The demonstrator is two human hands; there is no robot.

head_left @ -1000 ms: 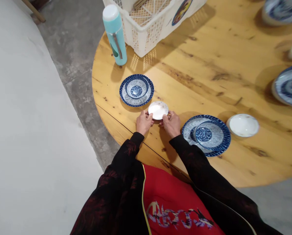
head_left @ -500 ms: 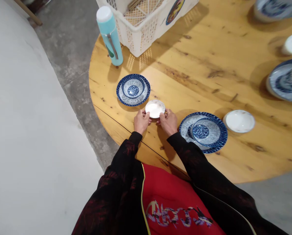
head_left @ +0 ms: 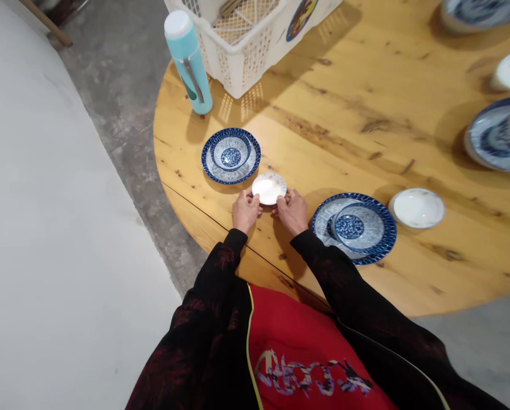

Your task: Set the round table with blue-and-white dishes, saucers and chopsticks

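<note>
A small white saucer (head_left: 269, 187) lies on the round wooden table (head_left: 366, 114) near its front edge. My left hand (head_left: 245, 211) grips the saucer's left rim with closed fingers, and my right hand (head_left: 293, 211) grips its right rim the same way. Just behind and to the left sits a blue patterned plate with a small bowl on it (head_left: 231, 155). To the right of my right hand lies a second blue plate with a bowl (head_left: 354, 228).
Another white saucer (head_left: 416, 208) lies further right. A teal bottle with a white cap (head_left: 188, 60) stands beside a white plastic crate (head_left: 246, 40) at the back. More blue-and-white dishes (head_left: 498, 134) sit at the right edge. Grey concrete floor is to the left.
Both hands stay on the white saucer. The view has drifted slightly, so everything sits a little further left and up in the picture.
</note>
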